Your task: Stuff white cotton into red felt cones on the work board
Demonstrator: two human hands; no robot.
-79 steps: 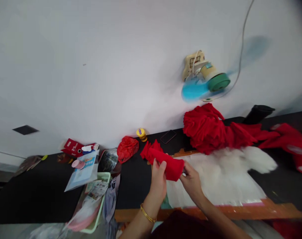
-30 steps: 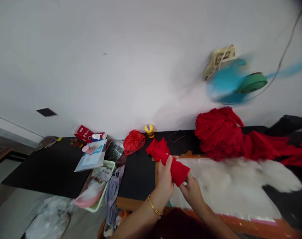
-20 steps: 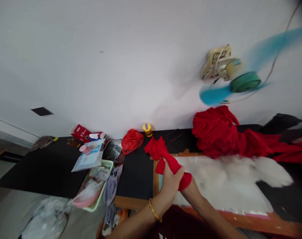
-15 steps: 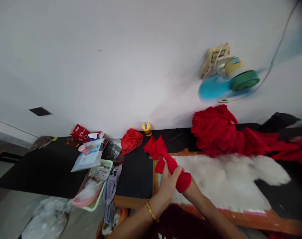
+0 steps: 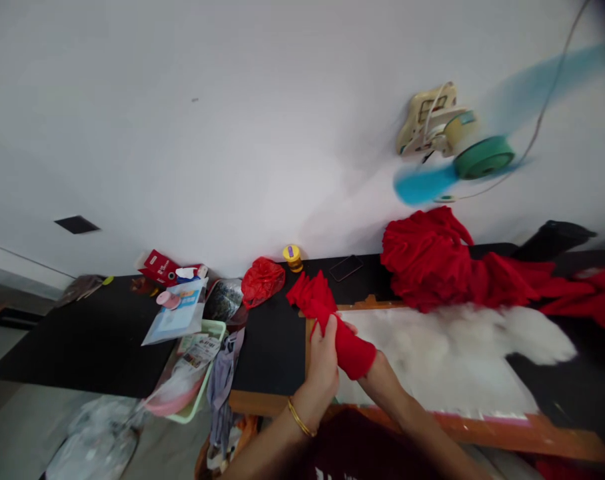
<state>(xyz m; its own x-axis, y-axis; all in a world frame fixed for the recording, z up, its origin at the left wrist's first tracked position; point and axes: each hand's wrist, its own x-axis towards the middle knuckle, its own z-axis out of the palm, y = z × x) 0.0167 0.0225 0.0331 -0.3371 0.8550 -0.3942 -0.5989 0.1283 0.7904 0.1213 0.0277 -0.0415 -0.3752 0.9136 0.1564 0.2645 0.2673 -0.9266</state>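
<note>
Near the front edge of the black tabletop [image 5: 272, 347], seen from your head camera, your left hand [image 5: 323, 363] clenches around a red fabric sleeve [image 5: 343, 343], fingers wrapped over its upper part. Your right hand is pushed inside the sleeve from below, so only the wrist and forearm [image 5: 392, 397] show; whether those fingers are spread or clenched cannot be told. The sleeve is lifted just above a wooden-framed board [image 5: 432, 427] spread with white stuffing fibre [image 5: 462, 340].

To do this well, hold the left grip firm near the sleeve's far end and keep the fabric taut, so the inner hand slides through without bunching.

More folded red pieces [image 5: 310, 297] lie just behind the sleeve, touching or nearly so. A large red fabric heap [image 5: 432, 260] sits further back by the wall. A spinning fan [image 5: 462, 163] is blurred, and clutter around a green tray [image 5: 207, 363] on the left is hard to make out.
</note>
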